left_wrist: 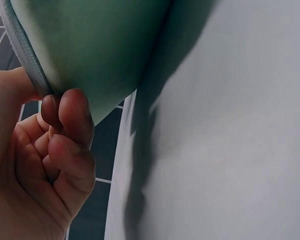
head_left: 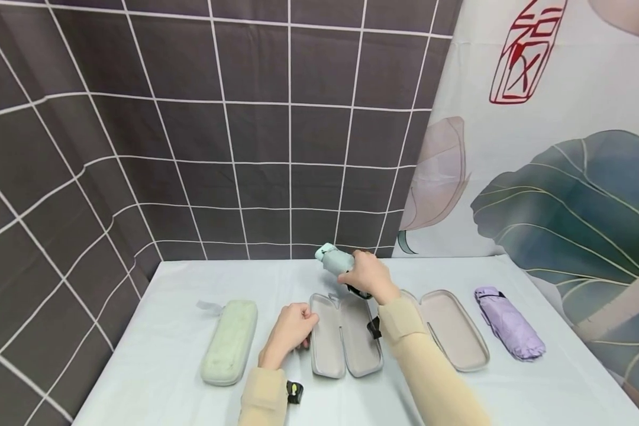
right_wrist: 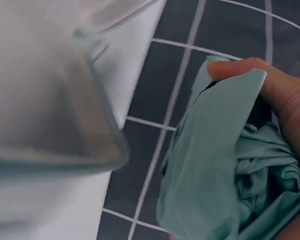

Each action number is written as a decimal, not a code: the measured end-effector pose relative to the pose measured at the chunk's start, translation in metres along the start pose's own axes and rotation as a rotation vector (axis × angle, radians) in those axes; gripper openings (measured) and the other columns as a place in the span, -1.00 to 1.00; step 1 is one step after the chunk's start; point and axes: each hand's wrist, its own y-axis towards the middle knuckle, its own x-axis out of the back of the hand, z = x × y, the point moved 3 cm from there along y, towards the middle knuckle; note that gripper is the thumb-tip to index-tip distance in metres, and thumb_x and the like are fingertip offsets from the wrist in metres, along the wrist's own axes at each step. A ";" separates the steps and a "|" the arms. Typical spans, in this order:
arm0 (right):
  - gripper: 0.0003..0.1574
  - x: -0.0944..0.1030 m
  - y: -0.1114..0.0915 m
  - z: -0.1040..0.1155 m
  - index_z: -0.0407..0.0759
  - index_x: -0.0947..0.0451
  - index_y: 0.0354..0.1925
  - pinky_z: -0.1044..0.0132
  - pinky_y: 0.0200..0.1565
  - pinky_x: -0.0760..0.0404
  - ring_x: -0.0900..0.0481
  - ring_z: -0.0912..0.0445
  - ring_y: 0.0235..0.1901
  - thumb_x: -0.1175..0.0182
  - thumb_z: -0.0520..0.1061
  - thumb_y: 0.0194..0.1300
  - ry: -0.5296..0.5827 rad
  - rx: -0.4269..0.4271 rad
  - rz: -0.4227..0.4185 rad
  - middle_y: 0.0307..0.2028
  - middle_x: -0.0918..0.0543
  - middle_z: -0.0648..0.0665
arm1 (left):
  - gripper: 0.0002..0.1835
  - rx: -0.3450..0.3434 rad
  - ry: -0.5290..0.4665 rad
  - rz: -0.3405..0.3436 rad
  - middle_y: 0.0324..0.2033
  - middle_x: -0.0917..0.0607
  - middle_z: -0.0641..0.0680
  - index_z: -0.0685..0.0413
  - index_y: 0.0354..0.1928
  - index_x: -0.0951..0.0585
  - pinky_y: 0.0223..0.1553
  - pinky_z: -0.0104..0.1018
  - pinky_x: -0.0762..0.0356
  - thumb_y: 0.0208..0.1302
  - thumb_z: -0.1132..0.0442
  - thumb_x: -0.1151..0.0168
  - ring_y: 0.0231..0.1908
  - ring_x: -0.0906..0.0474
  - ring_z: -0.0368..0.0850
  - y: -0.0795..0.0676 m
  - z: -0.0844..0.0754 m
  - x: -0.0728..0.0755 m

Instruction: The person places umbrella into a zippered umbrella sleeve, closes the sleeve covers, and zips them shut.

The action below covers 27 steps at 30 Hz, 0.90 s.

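Observation:
My right hand (head_left: pixel 370 276) grips a folded mint-green umbrella (head_left: pixel 334 260) above the back of the table, its pale handle end pointing to the far left. In the right wrist view the loose green cloth bunches inside the curled fingers. Just below lies an open zip case (head_left: pixel 328 346) with a grey lining, spread into two halves. My left hand (head_left: pixel 289 329) is at the left edge of that case. In the left wrist view, its thumb and forefinger pinch the rim of the green outer shell (left_wrist: pixel 105 45).
On the left lies a closed pale green case (head_left: pixel 230 343) with a strap at its top. A second open case (head_left: pixel 454 331) lies right of the first, partly hidden by my right forearm. Beyond it rests a folded purple umbrella (head_left: pixel 511 325). A dark gridded curtain (head_left: pixel 255 136) hangs behind the table.

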 end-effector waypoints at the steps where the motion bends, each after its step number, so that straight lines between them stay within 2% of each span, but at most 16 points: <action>1: -0.17 0.001 -0.005 0.001 -0.33 -0.51 0.04 0.09 -0.40 -0.51 -0.53 -0.02 -0.39 -0.42 0.12 -0.13 0.018 -0.016 -0.006 -0.25 -0.62 -0.21 | -0.73 0.005 -0.003 -0.002 -0.84 -0.47 -0.07 -0.01 -0.64 -0.34 -0.82 -0.39 -0.32 0.21 0.27 -0.07 -0.86 -0.47 -0.18 0.000 0.000 0.000; 5: -0.19 0.007 -0.027 0.002 -0.34 -0.51 0.02 0.14 -0.44 -0.47 -0.51 -0.01 -0.44 -0.41 0.13 -0.12 0.095 -0.070 -0.022 -0.34 -0.61 -0.18 | -0.73 0.008 -0.010 -0.007 -0.84 -0.48 -0.07 -0.01 -0.63 -0.34 -0.82 -0.38 -0.32 0.21 0.27 -0.07 -0.86 -0.46 -0.19 -0.001 0.001 0.001; 13: -0.16 0.001 -0.076 -0.003 -0.40 -0.45 0.11 0.11 -0.36 -0.55 -0.56 -0.04 -0.36 -0.38 0.08 -0.04 0.284 -0.187 -0.045 -0.23 -0.63 -0.27 | -0.73 0.011 -0.014 -0.003 -0.85 -0.50 -0.07 0.00 -0.64 -0.35 -0.84 -0.34 -0.37 0.20 0.28 -0.09 -0.89 -0.43 -0.22 0.000 0.001 0.001; 19: -0.14 -0.011 -0.099 -0.006 -0.37 -0.46 0.13 0.01 -0.38 -0.53 -0.57 -0.08 -0.33 -0.35 0.13 -0.04 0.233 -0.265 -0.082 -0.18 -0.63 -0.30 | -0.74 0.006 -0.021 -0.006 -0.86 -0.49 -0.06 0.02 -0.64 -0.35 -0.84 -0.32 -0.37 0.19 0.30 -0.10 -0.88 -0.43 -0.18 0.000 0.000 0.001; 27: -0.18 -0.022 -0.118 -0.005 -0.37 -0.51 0.01 -0.02 -0.42 -0.51 -0.54 -0.09 -0.38 -0.39 0.19 -0.03 0.201 -0.337 -0.127 -0.28 -0.58 -0.26 | -0.73 0.011 -0.023 -0.001 -0.85 -0.50 -0.07 0.01 -0.64 -0.34 -0.84 -0.36 -0.35 0.20 0.28 -0.09 -0.88 -0.43 -0.20 0.001 0.000 0.001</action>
